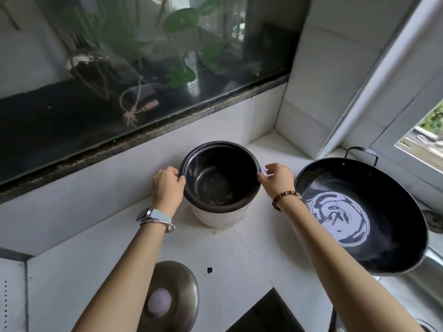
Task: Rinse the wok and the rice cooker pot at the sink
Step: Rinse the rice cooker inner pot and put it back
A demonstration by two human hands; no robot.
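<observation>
The rice cooker pot [219, 180] stands in its white cooker body [215, 216]. The left hand [167, 185] grips its rim at nine o'clock, the right hand [278, 179] at three; the wok [359, 219] lies at four o'clock.

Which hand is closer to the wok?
The right. The right hand grips the pot by the rim on the side next to the wok; the left hand grips the opposite rim, so the pot lies between it and the wok.

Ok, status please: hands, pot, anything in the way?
Left hand and right hand grip pot rim. Pot in cooker, not lifted. Wok right of it, apart, water inside. Nothing over pot.
</observation>
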